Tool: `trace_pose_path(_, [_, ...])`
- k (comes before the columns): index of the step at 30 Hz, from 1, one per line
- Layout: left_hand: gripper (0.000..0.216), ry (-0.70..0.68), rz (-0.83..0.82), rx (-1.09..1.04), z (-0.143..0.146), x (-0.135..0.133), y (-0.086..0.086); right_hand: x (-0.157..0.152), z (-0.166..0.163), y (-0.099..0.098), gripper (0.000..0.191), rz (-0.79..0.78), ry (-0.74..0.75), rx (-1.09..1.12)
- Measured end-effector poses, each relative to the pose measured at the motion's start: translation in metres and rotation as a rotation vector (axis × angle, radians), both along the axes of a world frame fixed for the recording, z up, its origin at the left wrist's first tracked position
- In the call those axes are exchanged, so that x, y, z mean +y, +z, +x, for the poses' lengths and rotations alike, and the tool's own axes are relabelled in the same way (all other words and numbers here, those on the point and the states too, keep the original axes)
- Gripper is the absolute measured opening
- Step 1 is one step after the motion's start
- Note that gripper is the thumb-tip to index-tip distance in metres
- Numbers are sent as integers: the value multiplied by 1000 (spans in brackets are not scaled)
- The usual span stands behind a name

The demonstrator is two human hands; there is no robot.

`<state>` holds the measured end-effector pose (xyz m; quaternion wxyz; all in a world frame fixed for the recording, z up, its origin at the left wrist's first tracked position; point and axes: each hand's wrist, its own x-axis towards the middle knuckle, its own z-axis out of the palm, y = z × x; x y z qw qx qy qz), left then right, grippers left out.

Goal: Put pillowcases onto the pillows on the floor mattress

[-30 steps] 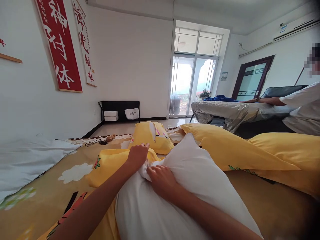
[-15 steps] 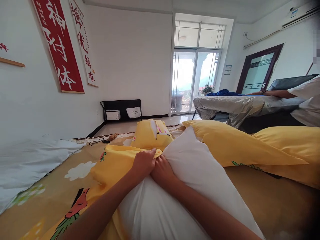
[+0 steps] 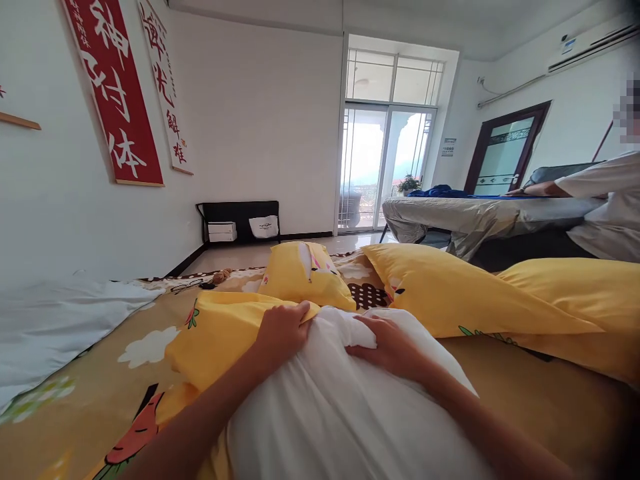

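Note:
A big white pillow (image 3: 330, 413) lies in front of me on a bed with a tan cartoon-print sheet (image 3: 90, 387). A yellow pillowcase (image 3: 225, 330) lies bunched at the pillow's far left. My left hand (image 3: 283, 330) is closed on the pillowcase's edge where it meets the pillow. My right hand (image 3: 393, 343) presses down on the pillow's far end, fingers curled into the white fabric.
Yellow pillows (image 3: 305, 273) and a yellow quilt (image 3: 465, 293) lie beyond. A white sheet (image 3: 55, 320) is at the left by the wall. Another person (image 3: 607, 207) works at a grey-covered bed (image 3: 475, 217) on the right.
My right hand has moved rightward, away from my left hand, and pushed the pillow's upright far corner down flat. My left hand keeps its hold on the pillowcase.

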<state>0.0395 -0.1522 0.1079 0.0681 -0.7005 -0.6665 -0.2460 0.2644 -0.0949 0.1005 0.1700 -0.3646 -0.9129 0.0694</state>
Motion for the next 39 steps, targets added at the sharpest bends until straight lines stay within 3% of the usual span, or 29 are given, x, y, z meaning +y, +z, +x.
trace_pose_path(4, [18, -28, 12, -27, 6, 27, 20, -44, -44, 7, 14, 180, 22, -153])
trace_pose_path(7, [20, -35, 33, -65, 8, 34, 23, -37, -61, 16, 25, 280, -22, -200])
trace_pose_path(10, [17, -43, -2, -59, 0, 29, 2, 3, -57, 6, 35, 301, -122, -214])
trace_pose_path(14, [30, -136, -84, -17, -36, 3, -45, 34, -24, -21, 48, 197, -249, -164])
trace_pose_path(17, [34, -221, -12, 42, -68, -40, -68, 4, 7, -43, 51, 216, -6, -45])
trace_pose_path(20, [24, -398, 43, 173, -80, -92, -78, -50, 25, -75, 56, 546, 310, -32])
trace_pose_path(22, [12, -498, -2, 254, -74, -116, -81, -76, 25, -99, 47, 844, 346, -24])
trace_pose_path(24, [10, -489, -57, 291, -62, -125, -83, -88, 18, -117, 39, 1013, 320, -22])
trace_pose_path(27, [21, -349, -187, 306, -42, -117, -79, -81, -2, -126, 39, 971, 340, 5])
trace_pose_path(30, [30, -284, -401, 388, -22, -103, -68, -60, -26, -114, 33, 765, 374, 100])
trace_pose_path(33, [29, -363, -568, 502, -1, -97, -56, -38, -55, -88, 21, 559, 470, 9])
trace_pose_path(35, [21, -411, -548, 511, 15, -95, -49, -27, -75, -63, 17, 448, 540, -102])
trace_pose_path(39, [21, -395, -295, 308, 35, -83, -28, -12, -112, -10, 16, 254, 555, -201])
